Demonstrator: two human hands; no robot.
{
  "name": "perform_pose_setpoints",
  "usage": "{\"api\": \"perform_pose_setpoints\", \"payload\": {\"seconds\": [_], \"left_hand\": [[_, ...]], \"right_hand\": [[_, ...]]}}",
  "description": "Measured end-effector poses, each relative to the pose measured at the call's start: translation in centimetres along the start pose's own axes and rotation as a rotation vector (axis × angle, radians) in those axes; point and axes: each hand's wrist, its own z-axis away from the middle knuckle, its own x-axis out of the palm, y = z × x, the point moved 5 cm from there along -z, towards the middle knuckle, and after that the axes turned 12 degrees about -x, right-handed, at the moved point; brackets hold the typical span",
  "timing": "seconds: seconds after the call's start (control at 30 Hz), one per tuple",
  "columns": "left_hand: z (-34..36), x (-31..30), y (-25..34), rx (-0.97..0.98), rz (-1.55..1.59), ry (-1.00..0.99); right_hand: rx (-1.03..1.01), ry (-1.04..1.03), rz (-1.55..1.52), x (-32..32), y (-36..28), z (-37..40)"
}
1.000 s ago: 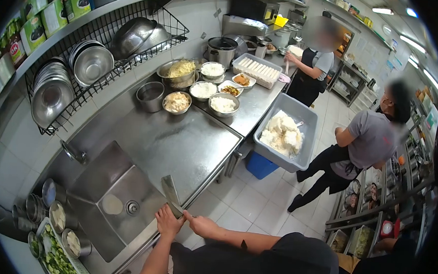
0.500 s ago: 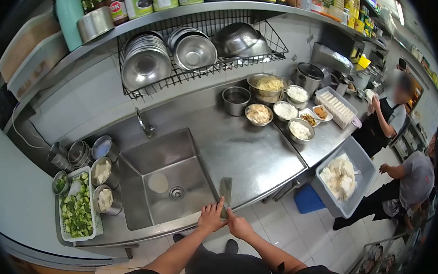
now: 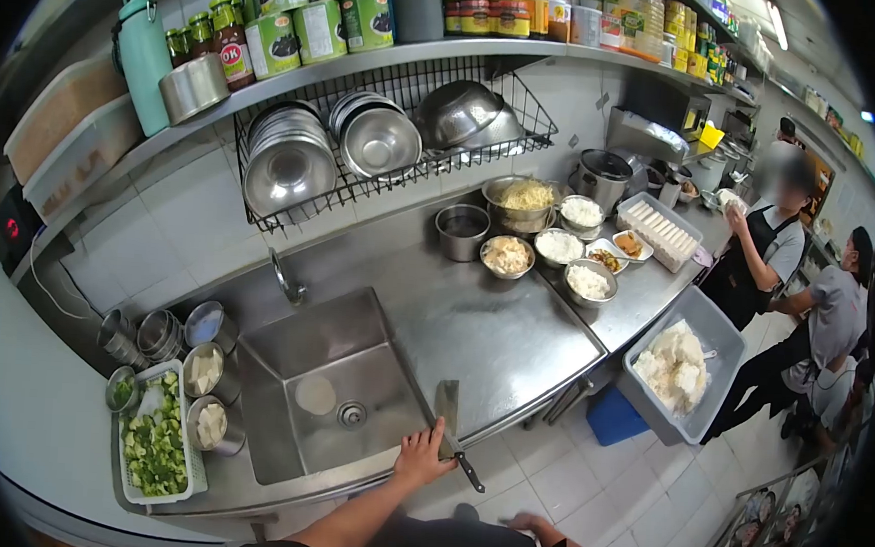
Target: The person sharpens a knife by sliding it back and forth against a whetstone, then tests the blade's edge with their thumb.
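A cleaver with a broad blade lies at the front edge of the steel counter, just right of the sink. Its black riveted handle juts out past the edge, over the floor. My left hand rests at the cleaver's blade with the fingers stretched out. Close to my body, below the counter edge, my right hand is empty, its fingers loosely apart and partly hard to make out. The sink sits left of the cleaver.
Broccoli fills a white basket at the left, beside steel pots of pale pieces. Bowls of food, including a bowl of rice, stand along the counter's back. A grey tub stands right. Two people work beyond it.
My right hand has left the cleaver and drawn back toward my body, baring the black handle. My left hand stays at the blade. The person at the far right has moved and straightened up.
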Motion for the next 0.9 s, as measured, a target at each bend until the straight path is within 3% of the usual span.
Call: {"api": "perform_pose_setpoints", "payload": {"seconds": [0.07,0.1,0.17,0.27,0.3,0.33,0.4,0.5,0.6,0.8,0.9], "left_hand": [[-0.3,-0.1,-0.2,0.012,0.005,0.023],[-0.2,0.0,-0.2,0.003,0.0,0.011],[-0.2,0.0,-0.2,0.002,-0.01,-0.007],[-0.2,0.0,0.0,0.008,0.012,-0.027],[-0.2,0.0,-0.1,0.009,0.027,-0.014],[-0.2,0.0,-0.1,0.006,0.041,-0.003],[-0.4,0.0,0.0,0.003,0.034,-0.02],[-0.3,-0.2,-0.2,-0.013,0.038,-0.043],[-0.3,-0.1,0.0,-0.02,0.045,-0.041],[-0.3,0.4,-0.2,-0.049,0.045,-0.08],[-0.4,0.5,-0.2,-0.062,0.045,-0.099]], "right_hand": [[-0.421,-0.095,-0.191,0.9,-1.9,2.0],[-0.425,-0.087,-0.189,0.9,-1.3,1.5],[0.026,-0.175,-0.344,2.7,2.3,-0.2],[0.129,-0.114,-0.219,4.3,4.2,-3.8],[-0.297,-0.186,0.381,1.9,-0.2,-1.9],[-0.295,-0.177,0.377,1.7,-0.9,-2.0],[0.136,0.01,0.032,2.1,1.0,-3.5],[0.025,-0.166,0.168,3.3,1.3,-5.6],[-0.116,-0.201,0.374,3.1,0.0,-5.3],[0.174,0.041,-0.064,-0.7,-3.0,-0.4],[0.185,0.056,-0.087,-1.3,-3.7,0.5]]}}
